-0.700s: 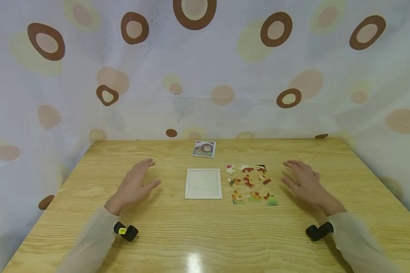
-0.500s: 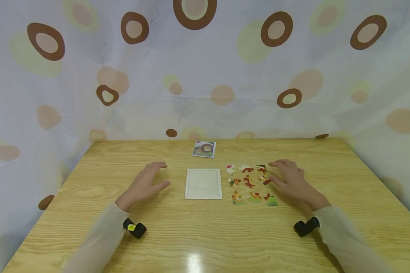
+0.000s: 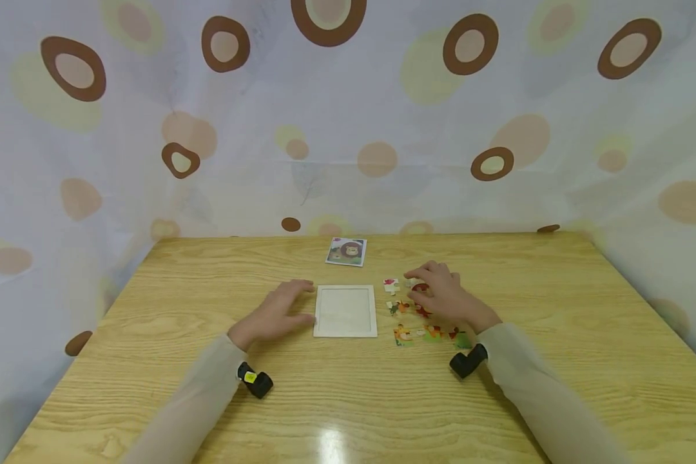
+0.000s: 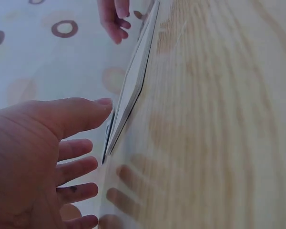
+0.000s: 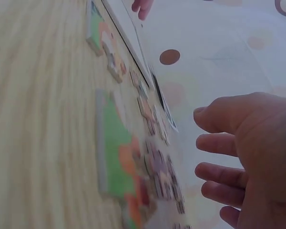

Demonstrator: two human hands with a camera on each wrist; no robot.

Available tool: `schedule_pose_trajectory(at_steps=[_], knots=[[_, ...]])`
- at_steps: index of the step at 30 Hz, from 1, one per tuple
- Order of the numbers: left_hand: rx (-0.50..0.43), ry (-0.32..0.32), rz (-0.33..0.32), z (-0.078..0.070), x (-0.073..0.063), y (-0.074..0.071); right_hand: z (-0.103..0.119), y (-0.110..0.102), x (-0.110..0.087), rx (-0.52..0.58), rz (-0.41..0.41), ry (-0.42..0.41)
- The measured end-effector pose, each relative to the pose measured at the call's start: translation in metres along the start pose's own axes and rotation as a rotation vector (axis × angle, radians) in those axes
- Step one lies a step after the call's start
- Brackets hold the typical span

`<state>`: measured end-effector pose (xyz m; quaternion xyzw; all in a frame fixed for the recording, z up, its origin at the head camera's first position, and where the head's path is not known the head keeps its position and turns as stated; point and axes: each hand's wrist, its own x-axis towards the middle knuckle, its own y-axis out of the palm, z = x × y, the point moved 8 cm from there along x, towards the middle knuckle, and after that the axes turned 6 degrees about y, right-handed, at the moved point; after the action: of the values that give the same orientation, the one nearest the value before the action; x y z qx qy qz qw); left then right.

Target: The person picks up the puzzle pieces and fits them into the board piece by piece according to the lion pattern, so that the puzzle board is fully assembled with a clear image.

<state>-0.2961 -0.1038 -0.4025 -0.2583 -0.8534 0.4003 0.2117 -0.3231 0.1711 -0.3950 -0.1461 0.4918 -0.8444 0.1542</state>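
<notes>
A white square puzzle frame [image 3: 345, 312] lies flat mid-table. At its left edge my left hand [image 3: 275, 314] hovers, thumb and fingers spread and holding nothing; in the left wrist view the thumb [image 4: 81, 114] overlaps the frame's near corner. Right of the frame, several loose jigsaw puzzle pieces [image 3: 403, 336] lie in rough rows. Over the upper and middle rows is my right hand [image 3: 449, 298], its fingers extended and nothing in its grasp. It hides the pieces at the right end of those rows. In the right wrist view a green-and-orange puzzle piece [image 5: 117, 148] lies below the hand.
A square picture card [image 3: 346, 251] with a lion on it lies behind the frame. The wooden table [image 3: 336, 393] ends at a hanging cloth [image 3: 325, 193] with brown ovals. Each wrist carries a small black camera [image 3: 468, 361].
My left hand has moved right to the frame's left edge. From the right of the puzzle pieces, my right hand has moved left until it is over them.
</notes>
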Motion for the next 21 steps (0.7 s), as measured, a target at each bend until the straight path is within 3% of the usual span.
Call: schedule_pose_trajectory(at_steps=[8,21], knots=[[0.064,-0.007,0.047,0.002,0.004,0.009,0.005,0.010,0.018,-0.043,0.024,0.027],[0.094,0.012,0.044,-0.003,0.003,0.009,0.008,0.016,0.035,-0.065,0.035,0.094]])
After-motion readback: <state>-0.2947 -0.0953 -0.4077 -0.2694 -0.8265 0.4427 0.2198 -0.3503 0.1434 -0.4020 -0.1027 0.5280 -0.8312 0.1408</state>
